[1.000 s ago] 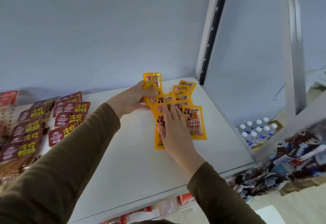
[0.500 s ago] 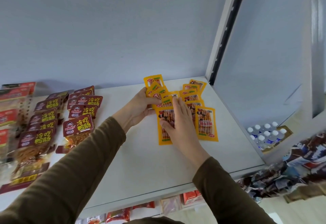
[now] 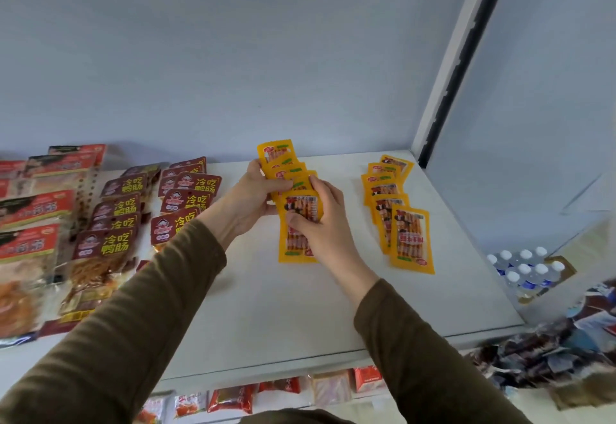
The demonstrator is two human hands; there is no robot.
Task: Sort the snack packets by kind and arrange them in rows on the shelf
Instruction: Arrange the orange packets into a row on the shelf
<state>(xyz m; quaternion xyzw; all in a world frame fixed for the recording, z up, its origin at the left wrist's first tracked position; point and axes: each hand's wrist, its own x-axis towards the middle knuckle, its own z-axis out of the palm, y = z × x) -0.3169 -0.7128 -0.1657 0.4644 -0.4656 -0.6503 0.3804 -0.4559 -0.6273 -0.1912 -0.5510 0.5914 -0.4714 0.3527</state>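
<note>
On the white shelf (image 3: 266, 307), both hands grip yellow packets (image 3: 296, 223).

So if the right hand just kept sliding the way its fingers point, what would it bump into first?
The right hand points up the shelf toward the fanned yellow packets that the left hand grips; it would probably meet those first, then the back wall.

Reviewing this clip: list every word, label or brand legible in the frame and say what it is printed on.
"冷吃鸭肠": yellow characters on the dark red packets, repeated down their rows.
Orange-red packets at far left: large characters, too blurred to read.
Yellow packets in the left hand and right hand, and the yellow row on the shelf: print too small.
Bottle labels: unreadable.
</note>
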